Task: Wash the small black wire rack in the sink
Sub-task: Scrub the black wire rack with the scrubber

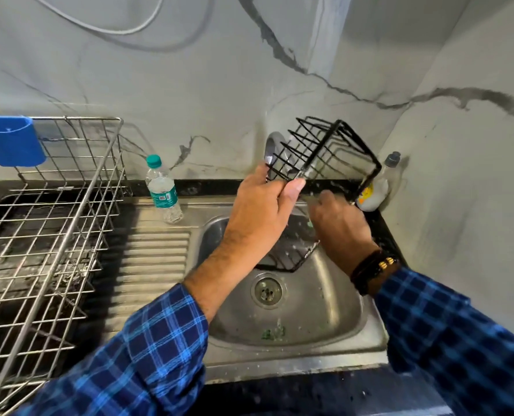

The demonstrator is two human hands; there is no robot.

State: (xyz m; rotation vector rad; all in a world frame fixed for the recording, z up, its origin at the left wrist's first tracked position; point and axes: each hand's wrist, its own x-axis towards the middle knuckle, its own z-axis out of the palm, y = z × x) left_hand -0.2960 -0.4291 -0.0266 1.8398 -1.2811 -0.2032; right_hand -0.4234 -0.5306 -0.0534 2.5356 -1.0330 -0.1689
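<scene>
Because the left hand point(260, 205) pinches just a corner of the black wire rack point(325, 151) over the sink point(325, 298), its fingers point(293, 189) may slip on wet wire; whether the right hand point(340, 229) holds anything is unclear.

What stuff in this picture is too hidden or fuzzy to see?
Head view:
- Tap: its spout sits behind the rack, so running water cannot be told.
- Right hand: its fingers are hidden by its own back; what they hold is unclear.
- Second rack in the sink: mostly covered by the left hand and the right.
- Blue holder: cut off by the left edge.
- Soap bottle: label blurred, partly behind the rack.
</scene>
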